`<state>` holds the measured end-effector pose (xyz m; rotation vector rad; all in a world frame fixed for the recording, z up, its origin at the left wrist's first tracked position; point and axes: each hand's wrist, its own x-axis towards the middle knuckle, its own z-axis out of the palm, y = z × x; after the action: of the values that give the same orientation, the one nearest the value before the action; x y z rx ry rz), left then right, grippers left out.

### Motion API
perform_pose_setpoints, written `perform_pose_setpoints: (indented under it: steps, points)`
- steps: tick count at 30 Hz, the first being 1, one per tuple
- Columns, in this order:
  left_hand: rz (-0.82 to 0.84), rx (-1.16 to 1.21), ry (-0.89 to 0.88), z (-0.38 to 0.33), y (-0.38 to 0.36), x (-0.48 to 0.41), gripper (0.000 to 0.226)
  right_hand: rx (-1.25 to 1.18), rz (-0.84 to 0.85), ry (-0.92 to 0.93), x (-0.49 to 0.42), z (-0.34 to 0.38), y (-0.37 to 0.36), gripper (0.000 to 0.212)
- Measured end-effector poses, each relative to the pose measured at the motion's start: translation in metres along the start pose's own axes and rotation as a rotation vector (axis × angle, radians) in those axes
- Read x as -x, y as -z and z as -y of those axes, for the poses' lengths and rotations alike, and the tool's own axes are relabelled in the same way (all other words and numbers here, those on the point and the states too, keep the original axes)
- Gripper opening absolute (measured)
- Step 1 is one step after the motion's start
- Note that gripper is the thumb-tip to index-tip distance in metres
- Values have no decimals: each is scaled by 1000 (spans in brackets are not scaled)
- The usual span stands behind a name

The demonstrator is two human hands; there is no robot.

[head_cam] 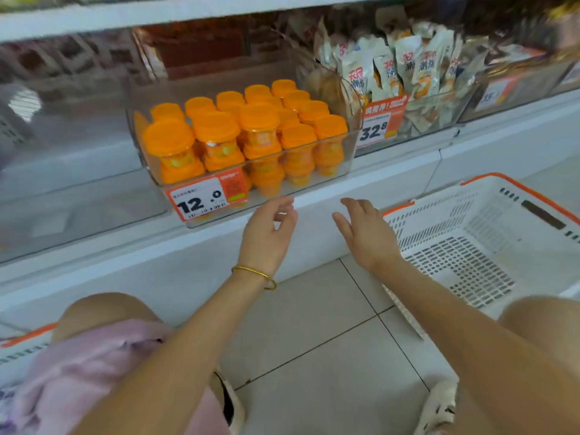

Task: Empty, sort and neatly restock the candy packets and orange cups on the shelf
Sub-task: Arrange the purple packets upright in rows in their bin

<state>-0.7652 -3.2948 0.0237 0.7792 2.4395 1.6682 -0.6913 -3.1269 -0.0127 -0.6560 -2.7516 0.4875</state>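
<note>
Several orange cups (241, 133) with orange lids stand stacked in rows inside a clear bin (314, 183) on the low shelf, behind a "12.0" price tag (205, 197). To its right, a second clear bin (439, 117) holds several white candy packets (389, 67), upright and leaning. My left hand (266, 237), with a gold bangle at the wrist, hovers just below the cup bin's front edge, fingers loosely curled and holding nothing. My right hand (365, 233) hangs beside it, fingers relaxed, holding nothing.
A white plastic basket (489, 246) with an orange rim sits on the tiled floor at the right, nothing inside it. Another basket's orange rim (28, 335) shows at the far left. A clear bin (62, 189) sits left of the cups. My knees frame the floor.
</note>
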Motion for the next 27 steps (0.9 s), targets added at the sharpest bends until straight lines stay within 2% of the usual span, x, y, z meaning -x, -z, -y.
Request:
perform_pose_setpoints:
  steps: [3, 6, 9, 12, 15, 18, 22, 27]
  points:
    - [-155, -347, -326, -14, 62, -10, 21, -75, -235, 247, -21, 60, 38, 40]
    - [-348, -682, -451, -16, 110, -22, 32, 25, -332, 428, -47, 102, 56, 27]
    - [-451, -787, -433, -10, 131, -25, 61, 112, -323, 444, -65, 118, 46, 24]
    - [-419, -862, -392, 2, 139, -29, 91, 94, -337, 418, -74, 114, 29, 28]
    - [-369, -937, -348, 12, 143, -33, 109, -17, -367, 427, -78, 109, 21, 32]
    - [-351, -963, -321, 19, 145, -38, 112, -190, -344, 422, -82, 103, 17, 38]
    - [-324, -915, -301, 20, 150, -41, 100, -239, -363, 462, -85, 94, 12, 34]
    - [-288, -905, -248, 20, 152, -42, 97, -341, -372, 453, -91, 95, 10, 24]
